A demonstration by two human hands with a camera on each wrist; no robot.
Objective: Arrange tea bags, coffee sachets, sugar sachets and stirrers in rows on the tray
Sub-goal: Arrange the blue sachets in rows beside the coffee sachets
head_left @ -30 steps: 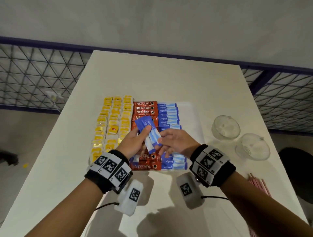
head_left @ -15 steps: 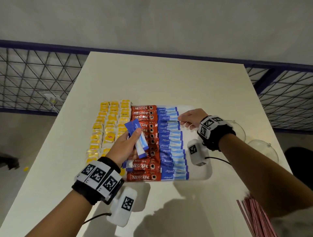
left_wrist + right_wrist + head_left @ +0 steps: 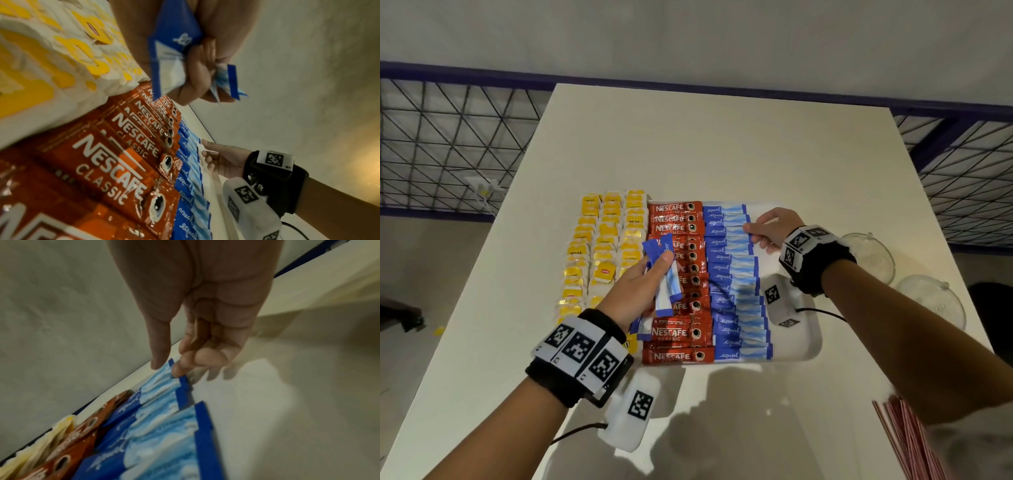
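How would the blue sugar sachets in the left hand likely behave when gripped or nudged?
Probably light and floppy: the blue sugar sachets bend and fan out in the left hand. Likely slippery too: the glossy row on the tray lies slightly uneven.

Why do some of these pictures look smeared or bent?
Right wrist view: motion blur smears the blue sugar sachets. Left wrist view: the wide lens stretches the red coffee sachets; a warm glow lower right. Head view: sharp, arm shadows on the glossy white table.
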